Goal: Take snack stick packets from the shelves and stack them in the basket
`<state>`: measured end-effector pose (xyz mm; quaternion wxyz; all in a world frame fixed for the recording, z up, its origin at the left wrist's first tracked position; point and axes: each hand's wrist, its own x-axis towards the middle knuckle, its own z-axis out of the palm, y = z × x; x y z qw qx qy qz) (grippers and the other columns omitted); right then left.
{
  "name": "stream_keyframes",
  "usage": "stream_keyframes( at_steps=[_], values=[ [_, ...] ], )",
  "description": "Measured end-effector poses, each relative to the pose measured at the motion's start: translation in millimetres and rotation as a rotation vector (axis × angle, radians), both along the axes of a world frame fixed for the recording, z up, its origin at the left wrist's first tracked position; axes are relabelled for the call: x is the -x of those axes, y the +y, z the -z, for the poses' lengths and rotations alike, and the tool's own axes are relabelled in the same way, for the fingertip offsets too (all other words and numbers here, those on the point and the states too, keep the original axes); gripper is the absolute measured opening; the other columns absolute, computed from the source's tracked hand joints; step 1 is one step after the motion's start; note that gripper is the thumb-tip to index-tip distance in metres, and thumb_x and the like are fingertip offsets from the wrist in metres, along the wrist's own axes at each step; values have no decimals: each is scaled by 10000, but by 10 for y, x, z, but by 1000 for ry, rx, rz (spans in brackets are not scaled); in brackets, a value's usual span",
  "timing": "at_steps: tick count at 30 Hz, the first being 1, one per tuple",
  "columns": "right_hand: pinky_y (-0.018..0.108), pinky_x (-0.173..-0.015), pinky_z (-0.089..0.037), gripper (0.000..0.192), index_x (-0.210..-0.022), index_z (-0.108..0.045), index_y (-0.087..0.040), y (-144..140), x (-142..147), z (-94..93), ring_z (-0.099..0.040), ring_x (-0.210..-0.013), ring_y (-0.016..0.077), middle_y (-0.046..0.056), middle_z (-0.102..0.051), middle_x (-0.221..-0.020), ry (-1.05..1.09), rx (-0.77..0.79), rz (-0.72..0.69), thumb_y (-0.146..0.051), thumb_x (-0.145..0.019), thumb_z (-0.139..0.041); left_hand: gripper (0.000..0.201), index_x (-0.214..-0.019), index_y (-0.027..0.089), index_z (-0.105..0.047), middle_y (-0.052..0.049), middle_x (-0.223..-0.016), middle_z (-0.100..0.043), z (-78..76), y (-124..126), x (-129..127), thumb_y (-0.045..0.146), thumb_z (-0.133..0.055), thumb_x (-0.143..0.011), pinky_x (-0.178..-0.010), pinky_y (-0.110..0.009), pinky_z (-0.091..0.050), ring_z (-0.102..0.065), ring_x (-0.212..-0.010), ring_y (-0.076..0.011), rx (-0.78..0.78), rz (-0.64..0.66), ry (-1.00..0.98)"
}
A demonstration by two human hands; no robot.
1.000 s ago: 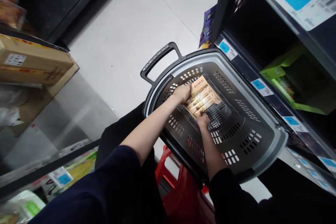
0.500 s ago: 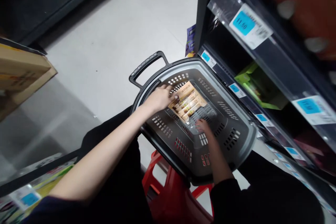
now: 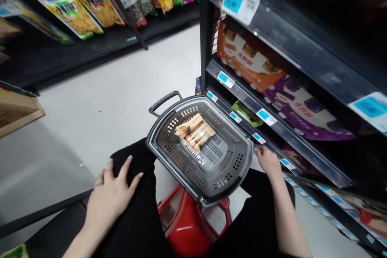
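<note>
A grey shopping basket with perforated walls sits tilted between my knees, a red plastic stool underneath it. In it lies a tan snack packet with a clear window showing several pale pieces. My left hand rests on my left thigh, fingers spread, holding nothing. At the basket's right end my right hand has its fingers curled against the rim; the fingertips are partly hidden. The basket's black handle stands out at its far left side.
Shelves with price tags rise close on the right, bearing orange and purple drink cartons. Across the pale floor stands a shelf of snack bags. A cardboard box is at the left.
Both hands have come out of the basket: the left onto my thigh, the right to the basket's right end. The packet stays inside. The view has tilted up, showing more shelves.
</note>
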<state>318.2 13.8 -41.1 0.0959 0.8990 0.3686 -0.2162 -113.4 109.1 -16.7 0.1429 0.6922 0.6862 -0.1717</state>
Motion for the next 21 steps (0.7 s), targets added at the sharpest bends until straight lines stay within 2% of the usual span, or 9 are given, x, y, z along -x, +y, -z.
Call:
stream_keyframes(
  at_steps=[3, 6, 9, 12, 15, 17, 21],
  values=[
    [373, -765, -420, 319, -973, -611, -134, -603, 258, 54, -610, -877, 287, 164, -660, -896, -51, 60, -118, -345, -845, -409, 644, -1383, 222, -264, -167, -1446, -192, -49, -64, -33, 531, -262, -817, -906, -495, -370, -354, -1205, -421, -125, -9, -17],
    [475, -972, -260, 306, -987, -630, -132, -1061, 619, 94, -479, -1117, 325, 176, -630, -1038, -197, -83, -276, -300, -826, -433, 607, -1362, 245, -303, -184, -1432, -207, -51, -114, -55, 528, -275, -826, -855, -477, -403, -408, -1165, -406, -165, -35, -24],
    [517, -1021, -138, 349, -1015, -632, -132, -1325, 905, 49, -382, -1216, 317, 153, -608, -1119, -220, -195, -254, -314, -844, -388, 582, -1357, 267, -311, -169, -1432, -216, 12, -189, 0, 512, -305, -829, -850, -469, -403, -400, -1173, -392, -207, -43, -40],
    [515, -1021, -122, 374, -1034, -626, -120, -1435, 1028, -23, -352, -1243, 299, 142, -573, -1186, -212, -273, -191, -290, -857, -344, 586, -1361, 282, -306, -159, -1439, -205, 76, -248, 113, 509, -336, -822, -870, -478, -381, -388, -1181, -396, -218, -68, -95],
    [493, -1014, -150, 361, -1005, -642, -126, -1445, 1042, -73, -393, -1209, 285, 135, -616, -1116, -187, -317, -143, -272, -845, -353, 594, -1368, 305, -281, -154, -1443, -197, 51, -269, 223, 522, -326, -817, -859, -510, -372, -367, -1189, -420, -212, -129, -155],
    [493, -1008, -157, 347, -976, -655, -131, -1430, 1040, -91, -417, -1181, 287, 133, -637, -1067, -188, -344, -132, -267, -830, -372, 603, -1371, 314, -269, -154, -1444, -192, -43, -275, 277, 537, -313, -813, -849, -523, -371, -344, -1195, -438, -240, -156, -184],
    [500, -1004, -155, 342, -957, -665, -123, -1415, 1057, -97, -420, -1167, 296, 144, -637, -1055, -200, -379, -147, -260, -810, -388, 612, -1372, 317, -265, -149, -1445, -192, -334, -317, 344, 539, -327, -805, -834, -530, -375, -337, -1188, -448, -317, -174, -219]
  ],
)
